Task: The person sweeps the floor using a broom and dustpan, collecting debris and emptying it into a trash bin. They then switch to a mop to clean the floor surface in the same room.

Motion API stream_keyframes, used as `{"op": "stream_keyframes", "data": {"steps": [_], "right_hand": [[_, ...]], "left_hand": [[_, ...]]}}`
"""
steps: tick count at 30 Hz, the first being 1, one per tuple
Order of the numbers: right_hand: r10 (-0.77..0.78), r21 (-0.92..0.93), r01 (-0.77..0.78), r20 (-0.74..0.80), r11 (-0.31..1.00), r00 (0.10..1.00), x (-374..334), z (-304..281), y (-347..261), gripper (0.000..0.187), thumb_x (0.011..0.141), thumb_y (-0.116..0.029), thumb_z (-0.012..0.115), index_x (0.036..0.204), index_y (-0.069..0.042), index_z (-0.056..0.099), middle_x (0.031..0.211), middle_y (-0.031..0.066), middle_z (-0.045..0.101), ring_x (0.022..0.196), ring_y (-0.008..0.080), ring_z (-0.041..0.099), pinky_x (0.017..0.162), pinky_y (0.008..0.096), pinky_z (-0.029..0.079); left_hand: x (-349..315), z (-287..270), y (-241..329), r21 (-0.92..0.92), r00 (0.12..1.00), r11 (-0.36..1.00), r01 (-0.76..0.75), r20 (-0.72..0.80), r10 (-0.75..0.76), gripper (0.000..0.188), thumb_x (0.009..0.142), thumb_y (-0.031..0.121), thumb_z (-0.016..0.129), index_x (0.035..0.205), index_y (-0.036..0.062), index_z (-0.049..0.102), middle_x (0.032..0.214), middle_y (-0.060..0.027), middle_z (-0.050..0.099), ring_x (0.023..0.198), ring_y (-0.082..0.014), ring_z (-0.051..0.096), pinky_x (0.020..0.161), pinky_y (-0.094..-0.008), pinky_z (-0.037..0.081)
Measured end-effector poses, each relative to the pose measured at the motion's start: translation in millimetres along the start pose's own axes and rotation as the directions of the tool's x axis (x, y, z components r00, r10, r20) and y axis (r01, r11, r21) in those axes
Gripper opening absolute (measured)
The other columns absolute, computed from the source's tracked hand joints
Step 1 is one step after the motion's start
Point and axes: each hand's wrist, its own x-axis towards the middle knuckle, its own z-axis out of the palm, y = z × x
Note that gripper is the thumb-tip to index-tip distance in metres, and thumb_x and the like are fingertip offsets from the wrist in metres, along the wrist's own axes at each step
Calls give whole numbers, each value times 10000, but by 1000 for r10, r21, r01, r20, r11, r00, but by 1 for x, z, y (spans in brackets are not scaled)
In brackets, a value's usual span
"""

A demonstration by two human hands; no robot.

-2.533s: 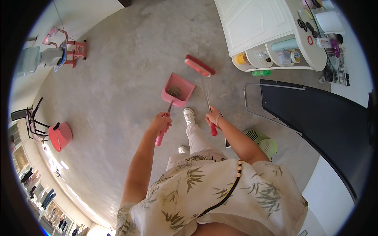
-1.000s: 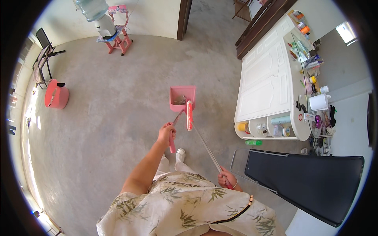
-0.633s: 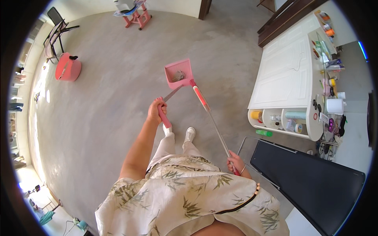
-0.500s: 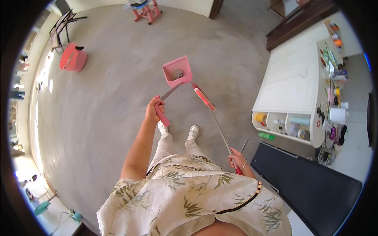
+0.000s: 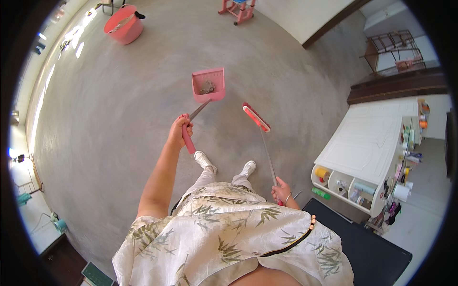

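Note:
My left hand (image 5: 182, 129) is wrapped round the pink grip of a long-handled dustpan (image 5: 220, 91). The pink pan is held out ahead of me, with a small heap of greyish debris (image 5: 208, 87) inside. In my right hand (image 5: 282, 189) is the metal stick of a broom (image 5: 267, 151), gripped near its red end at my right side. The red and white broom head (image 5: 256, 118) points away from me, right of the dustpan and apart from it. Whether the head touches the floor I cannot tell.
Grey floor (image 5: 119, 143) spreads around my white shoes (image 5: 205, 161). A pink bucket (image 5: 125, 28) stands far left, a pink-legged stool (image 5: 241, 12) at the far wall. To the right are a white cabinet (image 5: 355, 138) with shelves, a green bottle (image 5: 320, 193) and a black flat panel (image 5: 362, 243).
My view has turned left to right, so the bucket and cabinet sit elsewhere in it. The broom head has swung away from the dustpan. Both hands keep their hold.

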Motion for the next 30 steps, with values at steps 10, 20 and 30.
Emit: {"op": "stream_keyframes", "data": {"steps": [10,20,30], "right_hand": [[-235,-317,228,17,921,972,58,109,-63,636,759,-24,490,1335,-126,239,559,57,512,357,120,438,312,271,352],[-242,-22,242,12,970,970,245,221,-312,250,765,-27,474,1009,-17,420,604,87,493,419,128,443,335,279,374],[-11,213,0,53,977,999,506,318,-440,54,745,-11,426,796,0,439,628,100,485,462,162,459,385,278,407]], "left_hand": [[-22,-102,93,173,994,983,-56,-80,71,168,730,50,476,890,99,468,622,-53,502,413,-101,436,365,-221,354],[7,-150,154,181,970,980,-79,-213,117,175,702,27,471,864,94,481,604,-52,509,400,-100,431,358,-219,348],[43,-146,214,4,924,1000,-6,-382,8,252,703,17,478,943,93,493,619,-66,532,392,-116,449,355,-226,357]]}}
